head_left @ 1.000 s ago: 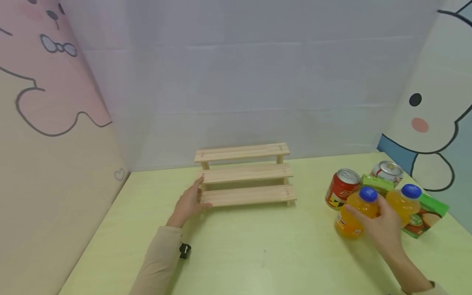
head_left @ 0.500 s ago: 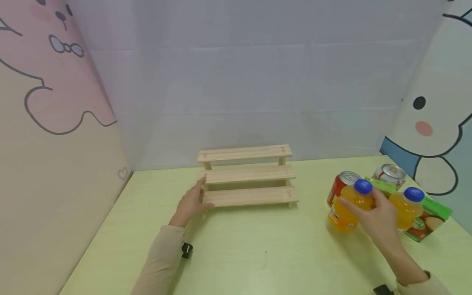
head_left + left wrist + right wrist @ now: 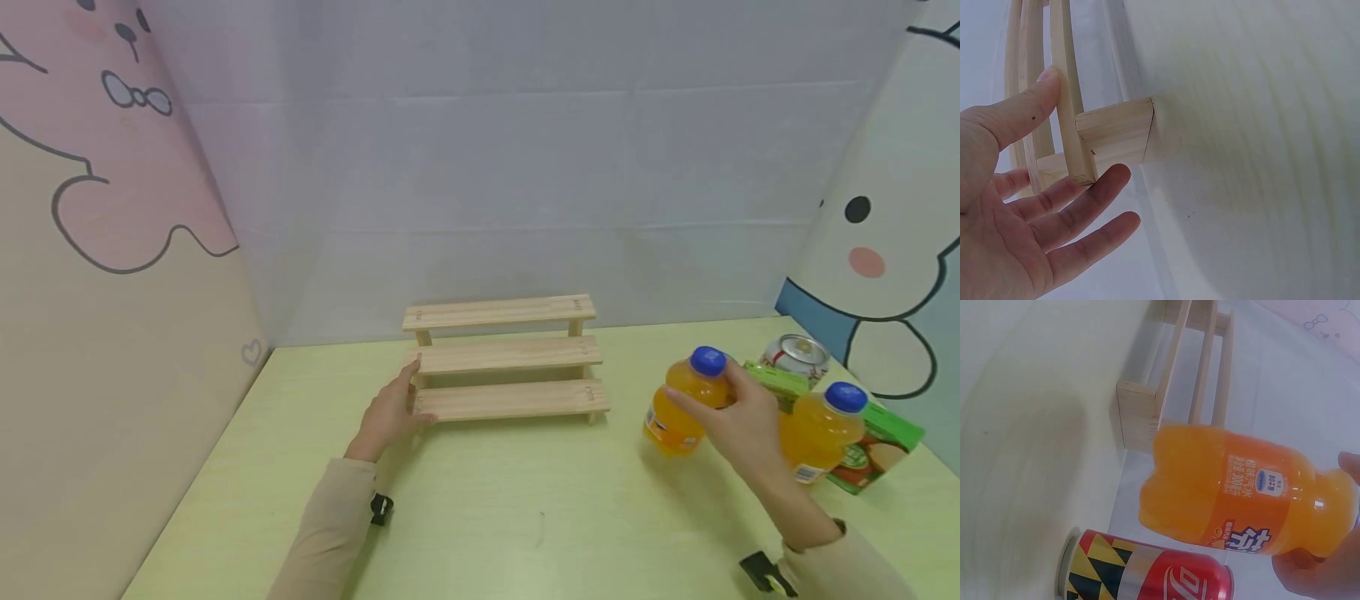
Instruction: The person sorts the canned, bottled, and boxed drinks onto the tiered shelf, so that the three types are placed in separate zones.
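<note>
My right hand (image 3: 746,421) grips a bottle of orange soda (image 3: 686,400) with a blue cap, thumb and fingers around its upper part. In the right wrist view the soda bottle (image 3: 1222,487) hangs off the table beside a red cola can (image 3: 1154,569). At the left end of a three-tier wooden shelf (image 3: 510,400) rests my left hand (image 3: 386,417). In the left wrist view its thumb lies against the front board (image 3: 1066,94), with relaxed fingers at the board's end and the lower two free of the wood.
A second orange soda bottle (image 3: 817,437) stands right of my right hand. Behind it are a green drink carton (image 3: 780,383), a white-and-red can (image 3: 795,354) and a green box with a fruit picture (image 3: 873,446). A white sheet (image 3: 525,167) backs the pale table (image 3: 480,517).
My right hand has lifted the orange soda bottle and carried it left, in front of the red can. The left hand has stayed at the shelf's end. The head view has shifted slightly.
</note>
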A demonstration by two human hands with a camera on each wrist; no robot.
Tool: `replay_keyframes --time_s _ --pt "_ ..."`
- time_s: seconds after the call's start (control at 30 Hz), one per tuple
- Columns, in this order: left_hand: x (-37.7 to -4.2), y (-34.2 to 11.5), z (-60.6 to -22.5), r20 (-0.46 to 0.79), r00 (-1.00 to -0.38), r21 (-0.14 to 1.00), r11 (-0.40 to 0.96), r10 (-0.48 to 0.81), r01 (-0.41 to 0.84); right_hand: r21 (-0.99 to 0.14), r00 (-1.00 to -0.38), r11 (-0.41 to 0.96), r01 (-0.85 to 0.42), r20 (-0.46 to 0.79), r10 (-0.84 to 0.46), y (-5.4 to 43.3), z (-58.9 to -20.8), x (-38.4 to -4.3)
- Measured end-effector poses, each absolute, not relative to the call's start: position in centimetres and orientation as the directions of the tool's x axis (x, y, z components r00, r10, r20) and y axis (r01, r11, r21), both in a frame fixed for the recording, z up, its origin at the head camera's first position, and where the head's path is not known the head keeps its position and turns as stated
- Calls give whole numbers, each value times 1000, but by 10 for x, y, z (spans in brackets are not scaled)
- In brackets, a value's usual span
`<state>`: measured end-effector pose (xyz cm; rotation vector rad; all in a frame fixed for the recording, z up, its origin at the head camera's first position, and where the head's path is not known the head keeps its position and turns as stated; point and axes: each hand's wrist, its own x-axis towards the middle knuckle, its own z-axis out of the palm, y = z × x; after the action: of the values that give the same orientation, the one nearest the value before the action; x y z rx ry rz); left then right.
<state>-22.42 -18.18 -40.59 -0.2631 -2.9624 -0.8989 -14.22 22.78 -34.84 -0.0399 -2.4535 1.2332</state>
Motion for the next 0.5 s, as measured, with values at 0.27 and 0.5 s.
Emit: replay_keyframes --time_s 0.27,0.5 --pt "-224 -182 -406 99 -983 537 824 152 182 -772 -902 587 -244 402 154 214 -344 -152" --pt "-224 -182 -407 103 -981 536 822 162 192 -760 -905 592 -270 409 113 207 -340 -159"
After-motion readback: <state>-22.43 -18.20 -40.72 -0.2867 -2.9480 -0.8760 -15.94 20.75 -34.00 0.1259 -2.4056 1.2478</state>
